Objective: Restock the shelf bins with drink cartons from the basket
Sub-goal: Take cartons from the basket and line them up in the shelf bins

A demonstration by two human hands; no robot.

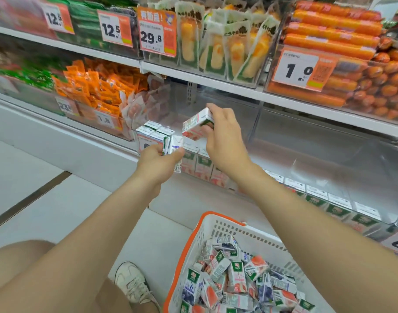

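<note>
Pink and white, a small drink carton [196, 125] sits in the right hand [224, 134], whose fingers and thumb curl round one end of it. It is tilted in the air, just above the front edge of the clear shelf bin [258, 118]. The left hand [156, 160] pinches a second carton [172, 146], white with a green edge, near the bin's left front corner. The two held cartons are very near each other, and I cannot tell if they touch. Below the hands, a row of cartons [203, 166] stands along the front edge of the bin. A few blue-topped cartons [154, 129] stand at its left end. More boxes [336, 203] line the front edge of the low shelf further right. A white basket [212, 229] with an orange rim sits on the floor under the right arm. It is full of loose cartons [234, 276], pink, blue and green, lying every which way. A pale shoe [132, 283] is on the floor just beside the basket's left side. Left of the bin, orange packets [91, 86] fill the shelf. On the shelf above lie long orange sausages [329, 35] with a price tag [302, 71] that says 1.0, and yellow snacks [216, 50] stand in clear bags.
</note>
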